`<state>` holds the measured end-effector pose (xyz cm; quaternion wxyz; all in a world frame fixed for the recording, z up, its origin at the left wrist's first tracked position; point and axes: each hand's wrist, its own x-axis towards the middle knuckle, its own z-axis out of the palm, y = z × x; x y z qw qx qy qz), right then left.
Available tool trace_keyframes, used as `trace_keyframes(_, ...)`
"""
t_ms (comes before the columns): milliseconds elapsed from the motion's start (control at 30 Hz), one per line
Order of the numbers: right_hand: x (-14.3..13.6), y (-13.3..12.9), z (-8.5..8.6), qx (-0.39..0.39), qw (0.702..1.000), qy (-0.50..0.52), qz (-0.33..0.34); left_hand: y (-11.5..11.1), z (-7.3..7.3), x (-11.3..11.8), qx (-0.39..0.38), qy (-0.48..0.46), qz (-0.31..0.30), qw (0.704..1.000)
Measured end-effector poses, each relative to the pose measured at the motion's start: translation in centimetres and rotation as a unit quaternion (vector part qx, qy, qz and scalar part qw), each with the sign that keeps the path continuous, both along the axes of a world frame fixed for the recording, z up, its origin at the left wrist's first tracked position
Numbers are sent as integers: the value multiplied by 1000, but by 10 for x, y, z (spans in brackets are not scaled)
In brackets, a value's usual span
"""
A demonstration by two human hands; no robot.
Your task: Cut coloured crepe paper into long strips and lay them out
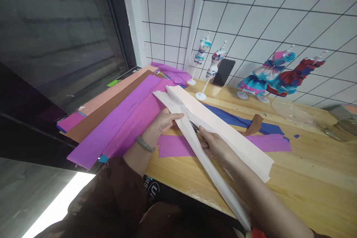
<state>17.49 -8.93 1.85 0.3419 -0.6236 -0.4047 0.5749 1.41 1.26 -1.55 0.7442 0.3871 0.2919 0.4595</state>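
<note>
My left hand [166,119] pinches the edge of a long white sheet of crepe paper [220,119], thumb on top. In my right hand [213,141] is a pair of scissors [194,126], its dark blades inside a lengthwise slit in the white sheet. A narrower white strip [206,163] runs from the left hand down past the table's front edge, and the wider part lies to the right of the blades. Part of the scissors' handle is hidden by my fingers. A purple paper strip [175,146] lies under the white sheet.
Purple, pink, brown and peach paper sheets [111,119] are stacked at the left. Small dress forms [214,65] and a phone [224,72] stand along the tiled wall; two more forms wear paper dresses [259,74]. Blue paper [231,116] and a brown scrap [255,123] lie right.
</note>
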Motion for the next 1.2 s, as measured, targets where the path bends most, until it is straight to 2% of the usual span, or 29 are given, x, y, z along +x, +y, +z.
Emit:
trace_keyframes(300,-6,18,-5,60,996,-60,-13,-3,6,-1,7,-4,-15,1000)
trace_keyframes(767,-8,29,-7,138,984,-116,5,-3,4,1,20,-11,-24,999)
trace_keyframes(1200,-8,29,-13,125,987,-97,3,-5,6,1,19,-26,-27,999)
